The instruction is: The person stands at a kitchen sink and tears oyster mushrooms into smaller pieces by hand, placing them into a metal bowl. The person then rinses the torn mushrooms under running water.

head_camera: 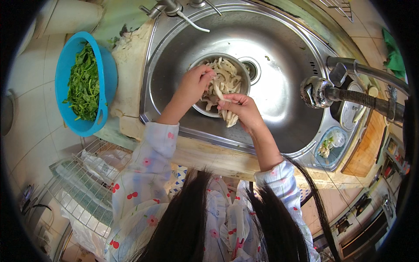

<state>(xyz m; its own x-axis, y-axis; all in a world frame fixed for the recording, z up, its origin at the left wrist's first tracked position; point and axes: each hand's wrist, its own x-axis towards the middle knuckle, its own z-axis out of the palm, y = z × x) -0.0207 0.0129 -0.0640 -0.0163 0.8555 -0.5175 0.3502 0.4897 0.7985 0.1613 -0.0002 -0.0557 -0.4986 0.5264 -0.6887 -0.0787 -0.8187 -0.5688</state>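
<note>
A round metal bowl (pixel 246 77) stands inside the stainless-steel sink (pixel 278 124), just left of the drain. Pale torn strips of what look like oyster mushrooms (pixel 229 73) fill it. Over the bowl's near right rim, my right hand (pixel 244 109) grips a small clump of mushroom (pixel 230 118), with one strip sticking up toward the bowl's middle. My left hand (pixel 197 82) is over the bowl's left side, thumb and fingers drawn together at the strips. Whether a piece is pinched between those fingertips is hidden.
Left of the sink, a blue plastic basin (pixel 109 78) holds leafy greens (pixel 84 85). A faucet head (pixel 315 92) reaches in from the right. Scraps lie in a clear container (pixel 331 144) at the sink's right corner, beside a wooden board (pixel 366 147). A wire rack (pixel 88 196) stands lower left.
</note>
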